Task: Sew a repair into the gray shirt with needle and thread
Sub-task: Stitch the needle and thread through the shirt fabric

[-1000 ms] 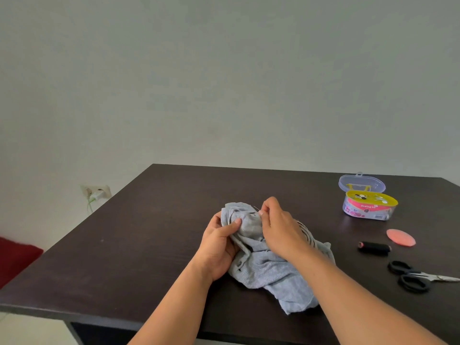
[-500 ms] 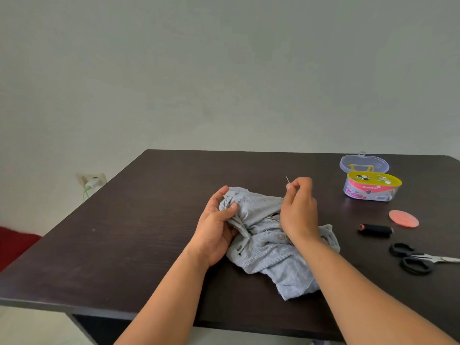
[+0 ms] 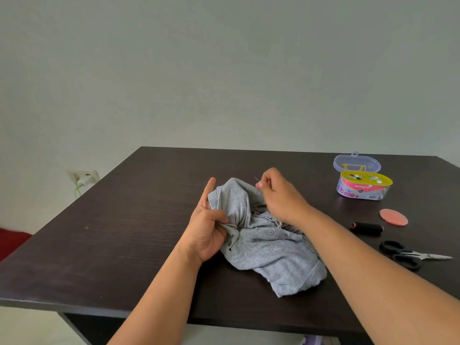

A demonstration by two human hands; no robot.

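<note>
A crumpled gray shirt (image 3: 263, 240) with small buttons lies on the dark table (image 3: 129, 220). My left hand (image 3: 207, 225) pinches a fold at the shirt's left edge, index finger raised. Just above the shirt's top sits my right hand (image 3: 278, 195), its fingertips pinched on a thin needle (image 3: 257, 180) that pokes up and to the left. A dark thread (image 3: 307, 242) trails over the fabric below my right wrist.
At the right of the table stand an open sewing kit box (image 3: 363, 188) with a yellow tray, a pink disc (image 3: 393, 217), a black thread spool (image 3: 367, 229) and black-handled scissors (image 3: 408, 255). A wall socket (image 3: 83, 177) is left of the table.
My right hand drew the needle up out of the shirt and has now come back down towards the fabric's top edge. The left hand kept its grip; its index finger lifted.
</note>
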